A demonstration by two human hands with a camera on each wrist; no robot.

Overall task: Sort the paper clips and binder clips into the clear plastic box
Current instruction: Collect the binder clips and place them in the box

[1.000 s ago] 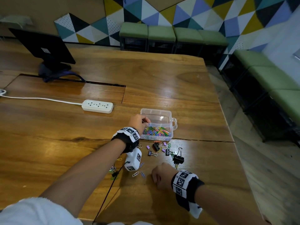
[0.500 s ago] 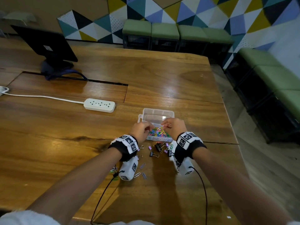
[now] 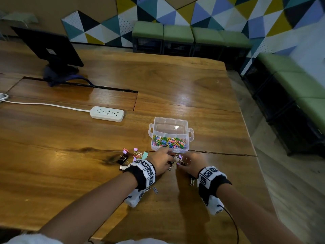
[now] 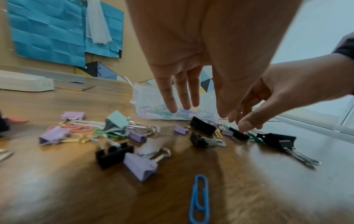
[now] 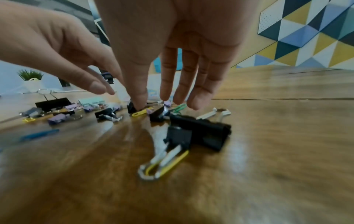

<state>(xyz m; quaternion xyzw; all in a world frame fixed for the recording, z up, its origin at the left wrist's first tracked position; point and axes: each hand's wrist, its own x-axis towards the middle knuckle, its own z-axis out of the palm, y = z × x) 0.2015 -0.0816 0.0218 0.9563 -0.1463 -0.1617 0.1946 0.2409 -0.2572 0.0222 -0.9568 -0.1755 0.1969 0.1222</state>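
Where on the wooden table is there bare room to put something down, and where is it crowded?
Bare wood lies between the white power strip and the clear plastic box, and right of the box toward the wooden table edge. The crowded part is just before the box: loose binder clips and paper clips under the left hand and right hand.

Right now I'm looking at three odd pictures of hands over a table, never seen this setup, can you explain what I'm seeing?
No machine here: a person wears three cameras. One sits on the head and looks down; one sits on each wrist and looks along the fingers. On the wooden table stands a clear plastic box with coloured paper clips in its near compartment. In front lie loose binder clips, black, purple and mint, and a blue paper clip. The left hand hangs open above them. The right hand reaches down into the pile with straight fingers; neither visibly holds anything.
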